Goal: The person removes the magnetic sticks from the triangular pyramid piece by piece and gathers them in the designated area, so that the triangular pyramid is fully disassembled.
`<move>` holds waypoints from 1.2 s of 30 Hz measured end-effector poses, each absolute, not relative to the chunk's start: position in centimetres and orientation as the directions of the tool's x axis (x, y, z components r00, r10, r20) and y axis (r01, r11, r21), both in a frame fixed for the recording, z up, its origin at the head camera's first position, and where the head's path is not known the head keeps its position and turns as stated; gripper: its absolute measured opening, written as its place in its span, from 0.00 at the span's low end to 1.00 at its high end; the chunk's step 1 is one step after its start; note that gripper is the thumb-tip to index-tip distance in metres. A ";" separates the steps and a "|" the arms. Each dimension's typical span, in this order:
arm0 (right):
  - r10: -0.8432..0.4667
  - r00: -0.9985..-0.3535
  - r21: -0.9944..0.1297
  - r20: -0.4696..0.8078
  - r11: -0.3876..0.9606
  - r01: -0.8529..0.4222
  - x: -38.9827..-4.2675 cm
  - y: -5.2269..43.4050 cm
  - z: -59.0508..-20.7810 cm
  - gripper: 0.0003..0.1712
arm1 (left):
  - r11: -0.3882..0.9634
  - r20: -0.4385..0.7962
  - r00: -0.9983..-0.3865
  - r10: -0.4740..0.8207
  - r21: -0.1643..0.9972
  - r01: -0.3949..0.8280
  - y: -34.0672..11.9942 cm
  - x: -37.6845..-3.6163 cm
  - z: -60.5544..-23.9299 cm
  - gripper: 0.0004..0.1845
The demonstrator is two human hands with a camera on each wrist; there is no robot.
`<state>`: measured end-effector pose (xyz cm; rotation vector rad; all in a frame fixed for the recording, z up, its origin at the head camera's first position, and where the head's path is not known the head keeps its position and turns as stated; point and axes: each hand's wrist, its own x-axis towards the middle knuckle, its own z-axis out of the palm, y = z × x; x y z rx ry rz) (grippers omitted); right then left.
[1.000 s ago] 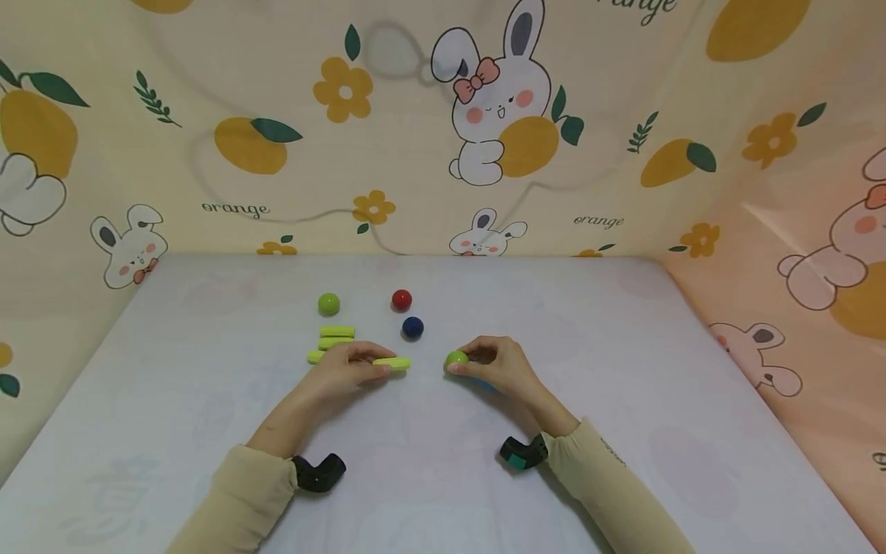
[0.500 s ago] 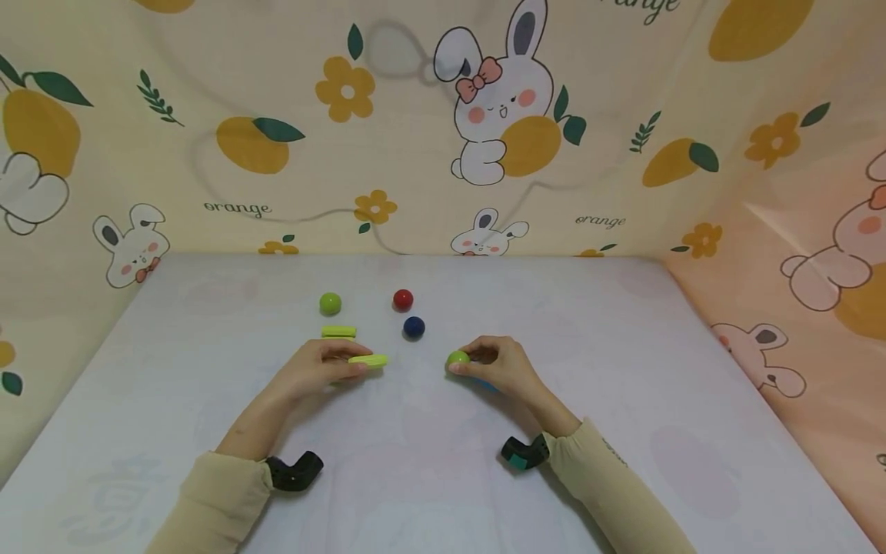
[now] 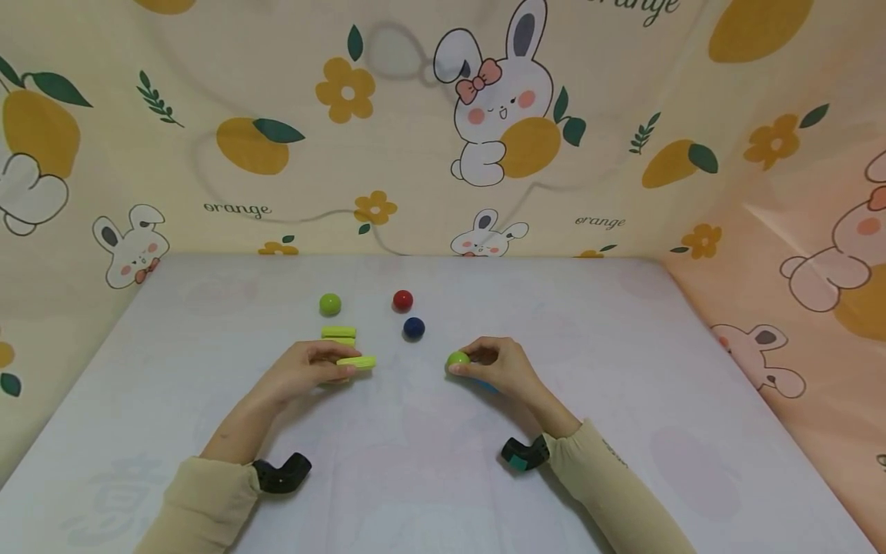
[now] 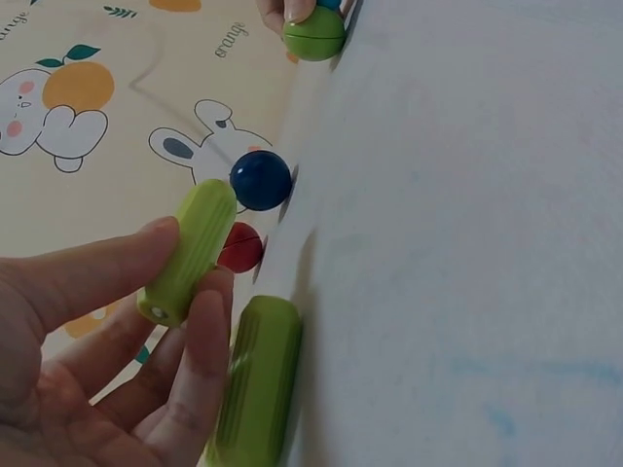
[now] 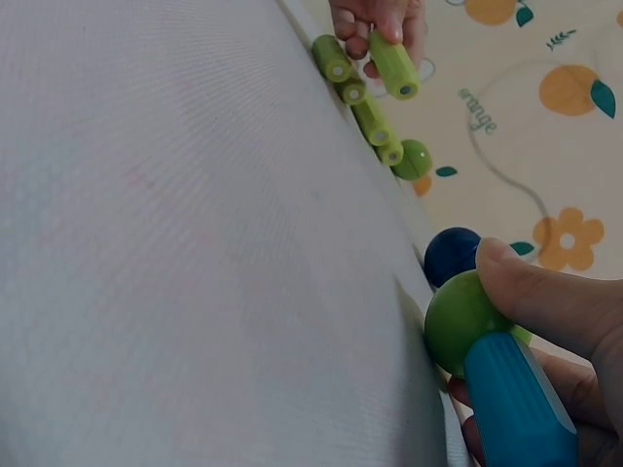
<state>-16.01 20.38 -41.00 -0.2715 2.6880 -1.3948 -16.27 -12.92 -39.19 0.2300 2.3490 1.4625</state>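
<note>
A: While the green stick [image 3: 357,361] is being pinched by the left hand [image 3: 308,369] above the table [image 3: 623,369], it's being held only at fingertips, could slip.

B: Agreed. Green ball [image 3: 457,358] w/ blue stick [image 5: 518,407] is being gripped by the right hand [image 3: 500,365]; joint could be popped apart.

My fingers [image 3: 349,368] pinch a lime-green rod [image 3: 357,361]; green ball [image 3: 457,358] on blue rod [image 5: 519,404]; red ball [image 3: 402,300], navy ball [image 3: 413,328].

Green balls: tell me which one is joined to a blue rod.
The green ball held by the right hand; a blue rod butts against it. The other green ball sits alone, farther back.
</note>
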 end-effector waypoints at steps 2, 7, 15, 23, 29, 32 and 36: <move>-0.203 -0.979 -0.819 -0.009 0.563 -0.110 -16.0 20.3 -40.9 0.18 | 0.447 -0.215 -0.921 0.324 0.893 -0.051 -13.1 -16.1 -39.1 0.21; -0.202 -0.979 -0.820 -0.011 0.562 -0.107 -16.0 20.4 -40.9 0.18 | 0.456 -0.217 -0.923 0.319 0.888 -0.051 -13.7 -15.8 -38.8 0.22; -0.205 -0.979 -0.819 -0.009 0.563 -0.111 -15.9 20.4 -40.9 0.18 | 0.486 -0.251 -0.919 0.305 0.871 -0.077 -15.2 -15.3 -38.7 0.23; -0.195 -0.981 -0.818 -0.014 0.566 -0.100 -15.9 20.4 -41.0 0.18 | 0.476 -0.269 -0.909 0.317 0.875 -0.093 -16.1 -14.8 -38.9 0.22; -0.196 -0.981 -0.817 -0.011 0.567 -0.104 -15.9 20.4 -40.9 0.18 | 0.465 -0.275 -0.906 0.323 0.880 -0.101 -16.3 -14.7 -39.0 0.22; -0.197 -0.980 -0.817 -0.009 0.567 -0.107 -15.9 20.4 -40.9 0.18 | 0.469 -0.275 -0.905 0.326 0.878 -0.098 -16.4 -14.7 -39.0 0.22; -0.197 -0.980 -0.815 -0.013 0.570 -0.103 -15.9 20.4 -40.9 0.19 | 0.477 -0.274 -0.904 0.329 0.874 -0.091 -16.5 -14.5 -39.0 0.22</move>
